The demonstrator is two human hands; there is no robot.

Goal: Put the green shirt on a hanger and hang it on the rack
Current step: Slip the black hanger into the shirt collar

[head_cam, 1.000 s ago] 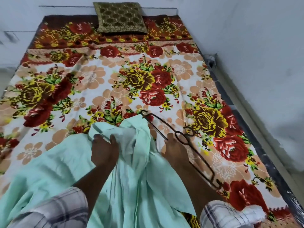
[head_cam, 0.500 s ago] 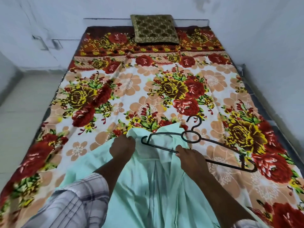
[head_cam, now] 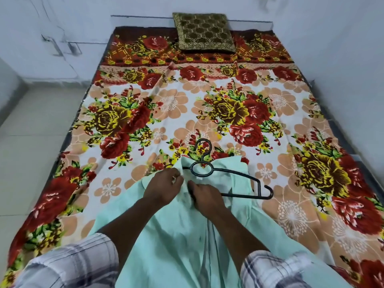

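The pale green shirt (head_cam: 176,231) lies spread on the flowered bed, its collar end pointing away from me. A black wire hanger (head_cam: 226,179) lies across the collar; its hook points up the bed, its right arm sticks out over the sheet, and its left arm is tucked under the fabric. My left hand (head_cam: 162,189) grips a fold of the shirt at the collar. My right hand (head_cam: 205,197) sits right beside it, fingers curled round the hanger's lower bar and the cloth there. No rack is in view.
The bed (head_cam: 124,183) with its flowered sheet fills the view, with a dark patterned cushion (head_cam: 204,32) at its head. White walls stand behind and along the right side. Pale tiled floor (head_cam: 31,142) runs along the left of the bed.
The hanger has swung round and moved left so its hook points up the bed and its left arm has gone under the collar. My hands have come together at the collar.
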